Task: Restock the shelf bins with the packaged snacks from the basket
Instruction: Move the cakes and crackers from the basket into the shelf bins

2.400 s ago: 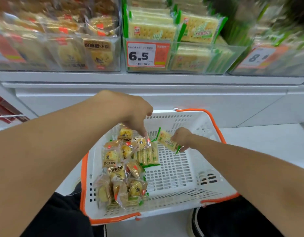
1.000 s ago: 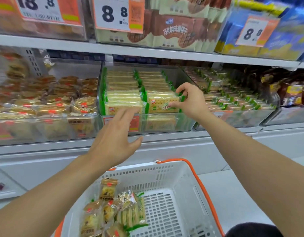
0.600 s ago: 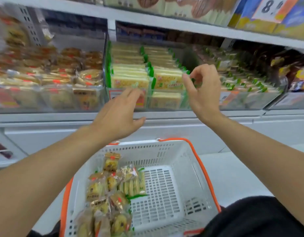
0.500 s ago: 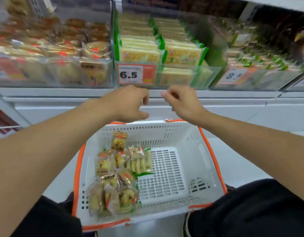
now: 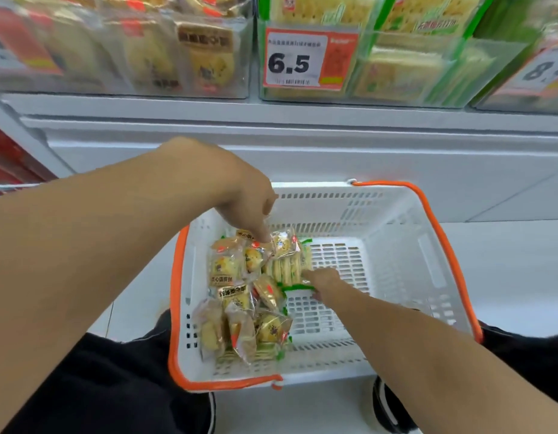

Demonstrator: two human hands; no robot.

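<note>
Both hands down in basket [image 5: 396, 255]. Left hand [image 5: 240, 195]: fingers curled, tips touching pastry packs [image 5: 237, 267] by left wall. Right hand [image 5: 323, 281]: fingers pinched on green-edged cracker pack [image 5: 285, 267].

I'm looking at a shop aisle. A white shelf [image 5: 302, 120] carries clear bins [image 5: 396, 67] packed with wrapped snacks, each fronted by a price tag [image 5: 306, 59] reading 6.5. Below sits a white shopping basket [image 5: 396, 220] with orange trim.

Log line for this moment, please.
left hand: reaching pastry packs | right hand: on green cracker pack | basket: part full
</note>
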